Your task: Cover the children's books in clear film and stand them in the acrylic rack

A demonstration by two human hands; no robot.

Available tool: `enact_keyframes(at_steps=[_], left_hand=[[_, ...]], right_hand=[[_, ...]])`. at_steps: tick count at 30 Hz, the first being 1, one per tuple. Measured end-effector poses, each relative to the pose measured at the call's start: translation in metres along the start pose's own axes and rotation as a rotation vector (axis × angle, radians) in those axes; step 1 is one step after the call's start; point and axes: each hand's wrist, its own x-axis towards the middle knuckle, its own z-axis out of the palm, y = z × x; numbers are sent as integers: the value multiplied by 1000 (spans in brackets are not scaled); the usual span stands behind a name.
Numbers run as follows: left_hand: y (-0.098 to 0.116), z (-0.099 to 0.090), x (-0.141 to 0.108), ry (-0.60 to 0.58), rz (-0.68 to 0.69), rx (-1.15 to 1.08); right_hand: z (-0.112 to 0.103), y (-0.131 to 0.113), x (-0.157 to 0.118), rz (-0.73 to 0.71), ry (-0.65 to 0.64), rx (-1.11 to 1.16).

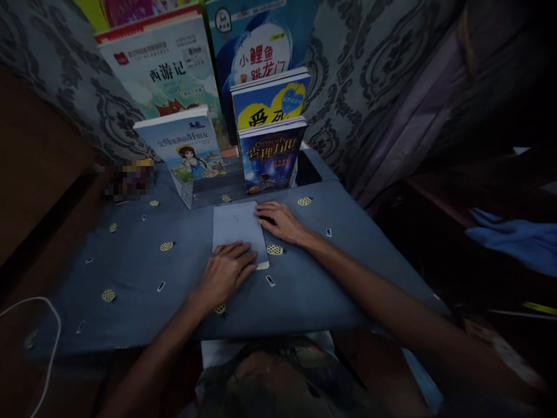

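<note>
A small pale booklet or folded sheet [238, 223] lies flat on the patterned grey-blue tablecloth [130, 255]. My left hand [228, 267] rests palm down over its lower left part, fingers stretched out across the surface. At its upper right edge, my right hand [278, 222] lies with spread fingers, the fingertips touching the edge. Neither hand grips anything. Faint small marks show near the middle of the pale surface, too small to read.
Behind stand upright books: a light blue one [191, 151] on a clear stand, a dark blue one [272, 157], a yellow-blue one [270, 104] and taller ones. A dark flat object [308, 168] lies at right. A white cable [56, 331] hangs left.
</note>
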Motion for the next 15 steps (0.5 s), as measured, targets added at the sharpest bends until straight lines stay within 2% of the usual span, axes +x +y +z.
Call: enact_keyframes(at_steps=[7, 9, 12, 15], left_hand=[[-6, -7, 3, 11, 14, -30], [-12, -8, 7, 15, -75, 17], [-25, -4, 13, 69, -309, 104], [-40, 6, 16, 140, -412, 1]], right_hand=[[-3, -9, -8, 14, -49, -62], [-3, -16, -10, 26, -72, -99], [1, -35, -15, 79, -93, -177], [11, -58, -20, 194, -106, -298]])
